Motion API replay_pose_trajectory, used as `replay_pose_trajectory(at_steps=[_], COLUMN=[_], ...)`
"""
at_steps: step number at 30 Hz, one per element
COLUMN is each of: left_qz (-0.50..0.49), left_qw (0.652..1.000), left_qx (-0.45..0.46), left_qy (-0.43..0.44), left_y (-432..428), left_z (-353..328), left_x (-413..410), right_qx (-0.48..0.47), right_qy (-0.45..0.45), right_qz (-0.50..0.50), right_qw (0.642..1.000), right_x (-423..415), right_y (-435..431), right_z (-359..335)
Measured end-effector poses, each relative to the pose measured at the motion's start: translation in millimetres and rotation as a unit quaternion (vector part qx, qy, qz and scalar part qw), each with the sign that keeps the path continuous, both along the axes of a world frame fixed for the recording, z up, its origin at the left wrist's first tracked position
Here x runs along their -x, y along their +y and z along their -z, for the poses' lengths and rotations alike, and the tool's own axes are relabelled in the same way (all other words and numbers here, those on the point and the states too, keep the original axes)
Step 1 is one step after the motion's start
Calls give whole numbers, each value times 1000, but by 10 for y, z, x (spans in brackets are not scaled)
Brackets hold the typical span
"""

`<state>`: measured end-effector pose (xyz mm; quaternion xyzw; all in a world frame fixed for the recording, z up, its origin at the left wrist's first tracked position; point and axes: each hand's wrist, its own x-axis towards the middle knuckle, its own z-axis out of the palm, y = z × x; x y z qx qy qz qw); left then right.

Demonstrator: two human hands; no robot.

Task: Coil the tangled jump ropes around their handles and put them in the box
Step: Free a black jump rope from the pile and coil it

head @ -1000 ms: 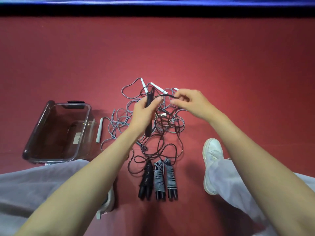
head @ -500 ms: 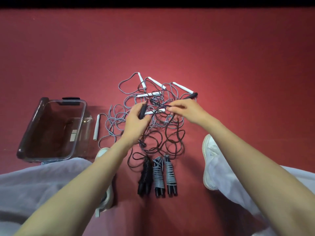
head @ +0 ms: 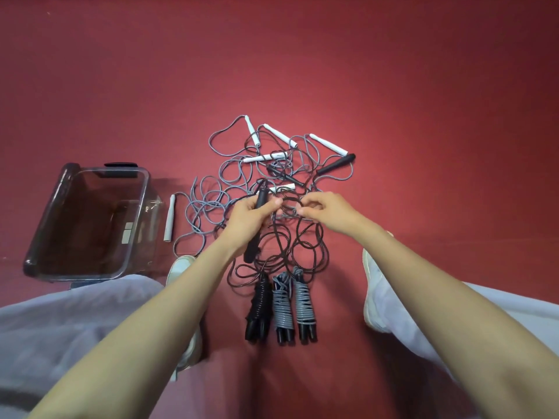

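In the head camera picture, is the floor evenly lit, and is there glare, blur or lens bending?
Head view: the red floor is brightest near the tangled ropes and darkens toward the corners; the clear box shows faint glare on its right wall; the left hand and right hand look sharp; the wide lens stretches the forearms at the bottom.

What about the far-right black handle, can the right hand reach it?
Probably yes: the black handle lies uncovered just beyond the right hand, which must first release the black rope it pinches.
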<state>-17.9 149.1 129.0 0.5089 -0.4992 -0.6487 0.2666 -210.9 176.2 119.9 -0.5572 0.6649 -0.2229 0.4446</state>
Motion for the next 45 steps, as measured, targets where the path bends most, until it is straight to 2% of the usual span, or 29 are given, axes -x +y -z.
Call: replay_pose_trajectory(at_steps=[3, 6, 8, 12, 16, 18, 23, 28, 31, 33, 34, 37, 38, 41, 45], left_qz=[-22, -19, -27, -58, -72, -101, -181, -212, -230, -244, -262, -322, -324, -296, -222], left_qw=[999, 999, 998, 996, 988, 983, 981, 975, 972, 968, 962, 941, 940, 944, 938], left_qx=[-29, -38, -41, -50, -74, -83, -70, -61, -52, -33, -23, -5, 7, 65, 140], left_qy=[23, 30, 29, 45, 115, 127, 9, -13, -16, -56, -80, -100, -103, -128, -225], left_y=[-15, -41, -54, -55, -56, -80, -103, -73, -92, -126, -145, -179, -182, -164, -131], left_z=[42, 83, 114, 197, 234, 258, 465, 629, 663, 698, 718, 693, 653, 416, 123], left_x=[-33, -60, -66, -66, -93, -128, -283, -392, -402, -409, -413, -420, -413, -367, -346], right_qx=[-32, -102, -148, -197, -211, -212, -227, -248, -233, -189, -163, -95, -79, -66, -39], right_qy=[14, 96, 135, 73, 30, 38, 107, 184, 201, 177, 135, -69, -104, -130, -157], right_qz=[1, -27, 3, 157, 212, 219, 215, 236, 217, 227, 244, 292, 294, 267, 244], right_qw=[999, 990, 980, 965, 954, 952, 944, 921, 926, 939, 946, 949, 947, 952, 956], right_x=[78, 144, 162, 151, 90, 48, -71, -169, -137, -111, -106, -94, -63, 67, 155], right_y=[74, 167, 231, 400, 511, 516, 468, 442, 416, 354, 313, 179, 133, 31, -11], right_z=[213, 445, 651, 982, 1201, 1280, 1505, 1699, 1749, 1691, 1611, 1150, 970, 365, -472])
